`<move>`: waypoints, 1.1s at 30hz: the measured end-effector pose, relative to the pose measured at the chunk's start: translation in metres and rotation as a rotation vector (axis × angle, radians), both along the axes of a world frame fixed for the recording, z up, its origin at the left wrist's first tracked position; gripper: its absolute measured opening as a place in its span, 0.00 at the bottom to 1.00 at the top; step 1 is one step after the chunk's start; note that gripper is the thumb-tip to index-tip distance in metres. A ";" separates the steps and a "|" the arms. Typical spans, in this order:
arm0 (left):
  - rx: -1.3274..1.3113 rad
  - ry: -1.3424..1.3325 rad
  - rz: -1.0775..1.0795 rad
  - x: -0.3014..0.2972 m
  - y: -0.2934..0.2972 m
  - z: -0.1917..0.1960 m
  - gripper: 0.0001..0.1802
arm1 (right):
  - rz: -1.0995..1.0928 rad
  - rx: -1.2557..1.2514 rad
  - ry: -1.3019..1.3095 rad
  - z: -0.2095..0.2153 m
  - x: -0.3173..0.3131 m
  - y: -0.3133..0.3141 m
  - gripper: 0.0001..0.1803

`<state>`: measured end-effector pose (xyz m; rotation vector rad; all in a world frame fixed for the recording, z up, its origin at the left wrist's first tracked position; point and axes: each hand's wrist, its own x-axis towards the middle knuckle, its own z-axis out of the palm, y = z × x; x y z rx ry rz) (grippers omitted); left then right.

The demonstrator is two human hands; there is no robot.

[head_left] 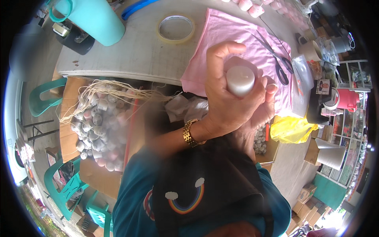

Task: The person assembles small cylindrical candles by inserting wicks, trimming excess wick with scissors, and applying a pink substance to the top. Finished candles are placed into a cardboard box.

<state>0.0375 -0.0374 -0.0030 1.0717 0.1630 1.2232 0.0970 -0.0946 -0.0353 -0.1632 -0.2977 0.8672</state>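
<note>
Cylinder [240, 80] held above the cloth [221, 33], gripped by left hand [230, 108]. Right hand [267, 111] beside it; grip hidden, cannot tell. Risk: loosened fingers could drop the cylinder, which might roll against the scissors [275, 54].

Saw a turquoise tumbler [96, 21] at the far left of the worktop [134, 55], just beside a dark object [79, 44], and farther right a pale roll of tape [175, 41] lying flat, near a bright blue strip [136, 8]. Noted green plastic chairs [63, 189] off to the left. Found a crumpled yellow plastic bag [294, 129] to the right, with a pink jug [348, 99] beyond, near white shelves [352, 138] crowded with goods too small to tell. Spotted cardboard boxes [306, 213] at lower right, near a teal panel [327, 194].
</note>
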 end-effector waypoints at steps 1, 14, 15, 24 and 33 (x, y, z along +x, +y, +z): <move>0.048 0.023 -0.009 0.000 -0.001 -0.001 0.32 | -0.026 -0.053 -0.040 -0.003 0.001 0.000 0.09; 0.385 0.163 0.146 0.000 0.004 -0.009 0.24 | -0.173 -0.315 -0.254 -0.008 0.002 -0.010 0.11; 0.367 0.171 0.128 -0.001 0.004 -0.009 0.25 | -0.173 -0.324 -0.261 -0.007 0.002 -0.009 0.11; 0.531 0.134 0.248 0.002 0.012 -0.010 0.29 | -0.084 -0.200 -0.248 -0.004 0.002 -0.008 0.12; 0.721 0.110 0.238 -0.016 0.040 -0.008 0.35 | -0.413 -0.652 -1.102 0.010 0.038 -0.034 0.21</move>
